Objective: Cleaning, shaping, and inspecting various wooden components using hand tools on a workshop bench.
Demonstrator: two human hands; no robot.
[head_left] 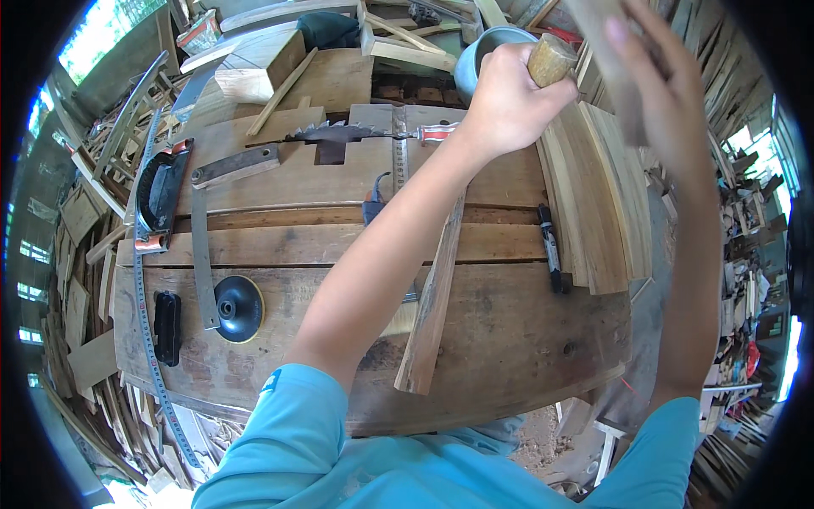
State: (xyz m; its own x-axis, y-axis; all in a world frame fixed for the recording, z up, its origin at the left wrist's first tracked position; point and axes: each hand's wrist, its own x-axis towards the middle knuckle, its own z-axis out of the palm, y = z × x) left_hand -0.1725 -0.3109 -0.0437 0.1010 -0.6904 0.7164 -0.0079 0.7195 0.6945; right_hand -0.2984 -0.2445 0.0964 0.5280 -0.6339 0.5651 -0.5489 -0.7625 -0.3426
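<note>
My left hand (509, 97) reaches across the wooden workbench (509, 356) and is closed around a round wooden handle (551, 58), whose sawn end sticks out of my fist. My right hand (670, 93) is raised at the upper right and holds a blurred flat strip of wood (598, 30), near the handle. Below my left forearm a long narrow wooden slat (432, 297) lies lengthwise on the bench. A stack of thin curved slats (598, 195) lies under both hands at the bench's right end.
On the bench lie a black marker (551, 250), a circular saw blade (335, 133), a steel ruler (398, 148), a black sanding pad (237, 307), a metal square (202, 254) and a hand planer (157, 191). A grey bucket (487, 42) stands behind. Scrap wood lies all around.
</note>
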